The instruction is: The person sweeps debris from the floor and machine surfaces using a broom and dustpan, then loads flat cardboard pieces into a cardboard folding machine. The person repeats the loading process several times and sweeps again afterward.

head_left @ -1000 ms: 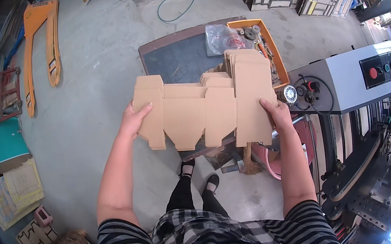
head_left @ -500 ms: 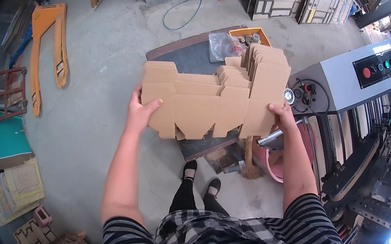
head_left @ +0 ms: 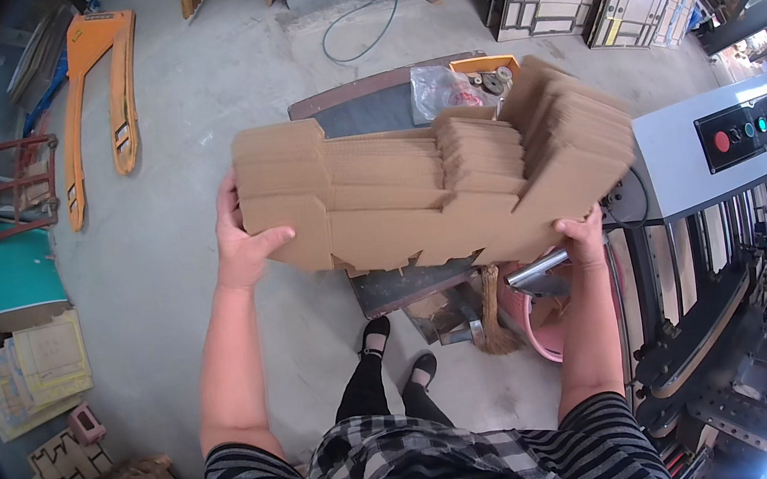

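A thick stack of brown die-cut cardboard blanks [head_left: 402, 227] is held up in front of me, over a dark table [head_left: 366, 120]. My left hand [head_left: 246, 235] grips its left end, thumb on the upper face and fingers behind the edge. At the lower right corner, my right hand [head_left: 583, 234] holds it with the thumb on top; its other fingers are hidden beneath. The sheets fan out in steps towards the upper right. Motion blurs the stack slightly.
Right of me stands a grey machine with a button panel [head_left: 749, 128]. A yellow box [head_left: 488, 75] and clear plastic bag [head_left: 438, 92] lie on the table. Below are a straw broom [head_left: 492, 312] and pink basket [head_left: 539, 340]. An orange pallet jack [head_left: 117, 101] stands far left.
Both hands have spread farther apart, the left moving left and the right moving right. The stack looks wider, with its sheets more fanned out.
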Tool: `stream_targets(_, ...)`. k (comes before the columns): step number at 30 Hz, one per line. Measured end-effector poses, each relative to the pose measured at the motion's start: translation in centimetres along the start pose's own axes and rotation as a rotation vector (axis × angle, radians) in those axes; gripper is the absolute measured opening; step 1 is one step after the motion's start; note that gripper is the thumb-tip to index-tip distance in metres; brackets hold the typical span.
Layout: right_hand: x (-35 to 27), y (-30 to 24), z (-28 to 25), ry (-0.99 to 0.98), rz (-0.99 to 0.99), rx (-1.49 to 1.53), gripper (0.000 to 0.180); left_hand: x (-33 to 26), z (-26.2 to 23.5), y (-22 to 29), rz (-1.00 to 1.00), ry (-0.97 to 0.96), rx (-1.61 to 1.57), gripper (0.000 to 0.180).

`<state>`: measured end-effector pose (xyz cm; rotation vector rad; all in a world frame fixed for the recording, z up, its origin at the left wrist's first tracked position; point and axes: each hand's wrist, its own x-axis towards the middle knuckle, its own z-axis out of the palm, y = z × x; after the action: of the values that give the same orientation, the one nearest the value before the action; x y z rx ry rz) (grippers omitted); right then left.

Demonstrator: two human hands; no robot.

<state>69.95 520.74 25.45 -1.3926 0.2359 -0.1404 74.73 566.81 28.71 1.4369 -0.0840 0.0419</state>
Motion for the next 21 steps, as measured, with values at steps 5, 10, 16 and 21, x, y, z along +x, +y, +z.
stream_targets(5,0.4,0.9,-1.5,-0.065,0.153,-0.224,0.049,-0.2,-1.4,-2.4,-0.027,-0.139,0.381,0.097)
stream_targets(10,1.0,2.6,-3.0,-0.166,0.400,-0.377,0.064,-1.6,-2.1,-7.0,-0.047,-0.147,0.420,0.099)
stream_targets(16,1.6,0.8,-3.2,-0.303,0.006,-0.550,0.104,-1.3,-1.3,-4.7,-0.005,-0.141,0.530,0.108)
stream_targets(21,1.3,0.9,-2.0,-0.275,0.387,-0.515,0.091,-1.0,-0.8,-4.9,-0.092,-0.224,0.595,0.114)
